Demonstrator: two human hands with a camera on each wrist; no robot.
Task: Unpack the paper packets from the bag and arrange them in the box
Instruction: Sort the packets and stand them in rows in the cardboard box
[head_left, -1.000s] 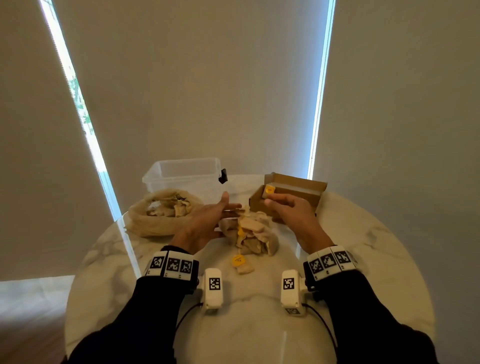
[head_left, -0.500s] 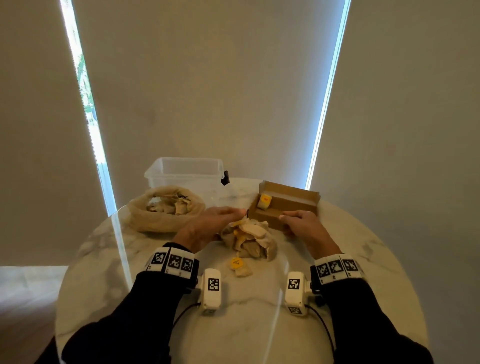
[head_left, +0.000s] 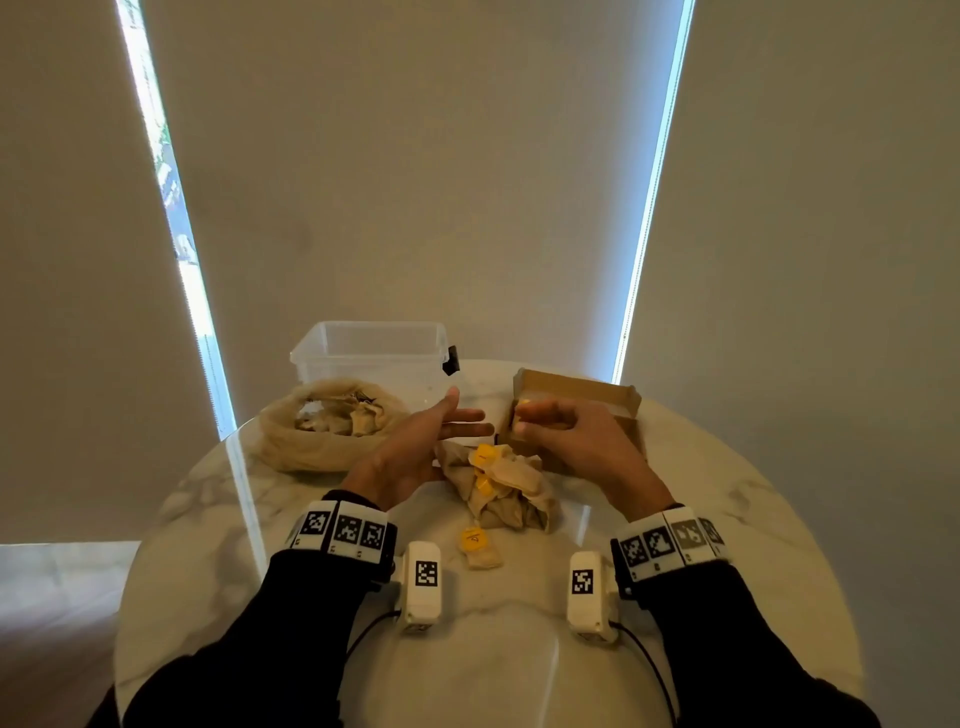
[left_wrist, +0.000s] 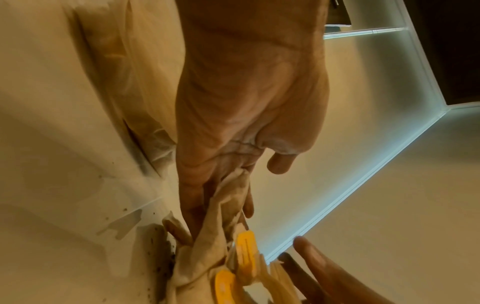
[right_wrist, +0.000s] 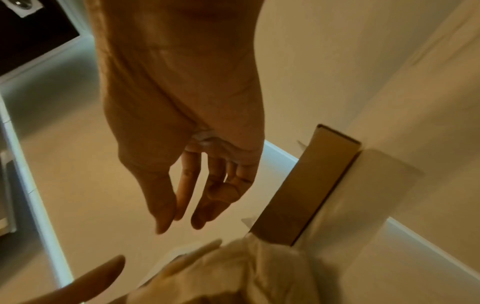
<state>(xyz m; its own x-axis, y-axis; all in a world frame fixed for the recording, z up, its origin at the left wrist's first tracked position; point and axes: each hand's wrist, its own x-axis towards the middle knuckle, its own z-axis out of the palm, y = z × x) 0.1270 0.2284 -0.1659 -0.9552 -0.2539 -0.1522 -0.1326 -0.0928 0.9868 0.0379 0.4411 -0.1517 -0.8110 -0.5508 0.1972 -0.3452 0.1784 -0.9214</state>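
A pile of tan paper packets (head_left: 498, 483) with yellow tags lies mid-table, and one loose packet (head_left: 478, 548) sits nearer me. My left hand (head_left: 467, 410) hovers just left of the pile with straight fingers and the thumb up. In the left wrist view the packets (left_wrist: 207, 236) lie against its fingers (left_wrist: 192, 197), which hold nothing. My right hand (head_left: 524, 415) is at the left end of the open cardboard box (head_left: 576, 395). Its fingers (right_wrist: 197, 216) hang loosely curled and hold nothing, with the box (right_wrist: 306, 185) beside them. The cloth bag (head_left: 332, 426) sits open at the left with packets inside.
A clear plastic container (head_left: 374, 353) stands behind the bag at the table's far edge. The round marble table (head_left: 727, 493) ends close behind the box, and drawn blinds hang beyond it.
My right hand has moved from the box's near edge up to its left end. My left hand has lifted off the pile and its fingers have straightened.
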